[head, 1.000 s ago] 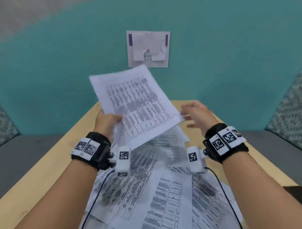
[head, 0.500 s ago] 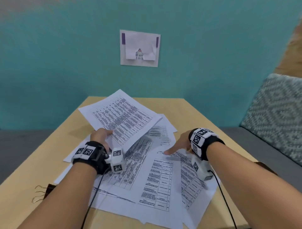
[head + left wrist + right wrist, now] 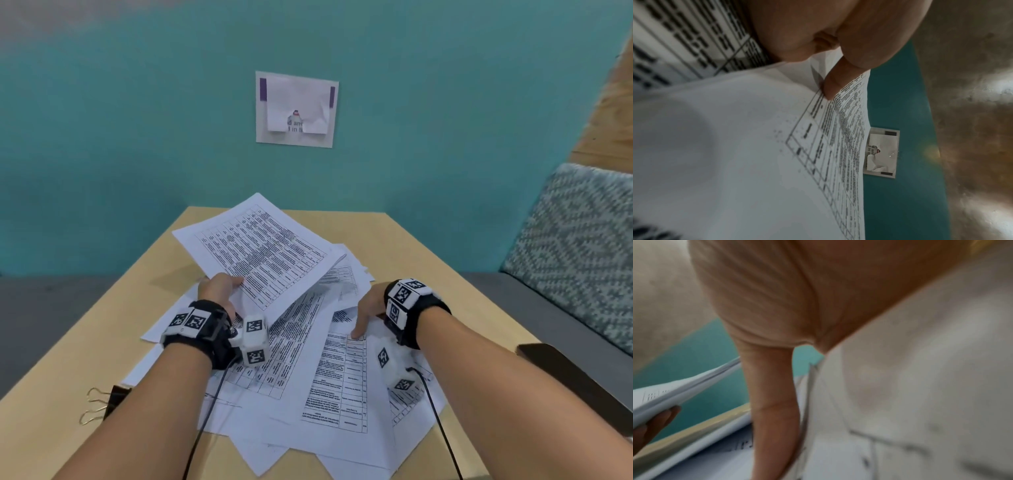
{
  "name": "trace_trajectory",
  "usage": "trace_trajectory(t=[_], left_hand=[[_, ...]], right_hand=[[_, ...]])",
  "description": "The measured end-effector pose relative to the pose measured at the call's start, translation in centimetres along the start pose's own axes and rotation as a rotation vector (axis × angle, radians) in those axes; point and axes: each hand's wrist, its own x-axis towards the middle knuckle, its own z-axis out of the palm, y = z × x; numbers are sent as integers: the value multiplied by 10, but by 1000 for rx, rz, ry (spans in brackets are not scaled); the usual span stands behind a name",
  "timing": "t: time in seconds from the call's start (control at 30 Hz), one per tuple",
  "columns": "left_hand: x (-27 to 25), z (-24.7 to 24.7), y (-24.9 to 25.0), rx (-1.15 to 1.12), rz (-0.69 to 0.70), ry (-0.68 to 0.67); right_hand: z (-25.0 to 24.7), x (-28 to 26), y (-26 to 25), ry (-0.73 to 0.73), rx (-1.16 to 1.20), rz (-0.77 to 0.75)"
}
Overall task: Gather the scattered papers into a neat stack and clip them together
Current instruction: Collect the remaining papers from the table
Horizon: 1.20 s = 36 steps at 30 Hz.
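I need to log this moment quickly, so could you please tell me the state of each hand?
Left hand: grips the lifted sheets, thumb on top.
Right hand: open, fingers on the scattered papers.

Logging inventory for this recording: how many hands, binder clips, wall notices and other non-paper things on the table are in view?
Hands: 2, left hand and right hand
Binder clip: 1
Wall notice: 1
Dark flat object at the table's right edge: 1
Total: 5
The sheets overlap too much to count.
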Motion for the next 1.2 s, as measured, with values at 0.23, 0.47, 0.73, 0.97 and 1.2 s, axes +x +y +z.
trace_trajectory(t=[0.23, 0.47, 0.73, 0.97, 1.2], left_hand=[[1, 1, -2, 7, 56, 35], [5, 0, -3, 18, 51, 16], [0, 0, -3, 14, 72, 25], [1, 0, -2, 1, 59, 3], [0, -1, 0, 12, 45, 5]], right_hand=[[-4, 5, 6, 19, 298, -106], [-7, -6, 15, -76, 668, -132], [-5, 19, 20, 43, 720, -57], [-8, 14, 23, 46, 509, -3], [-6, 46, 30, -15, 621, -9]])
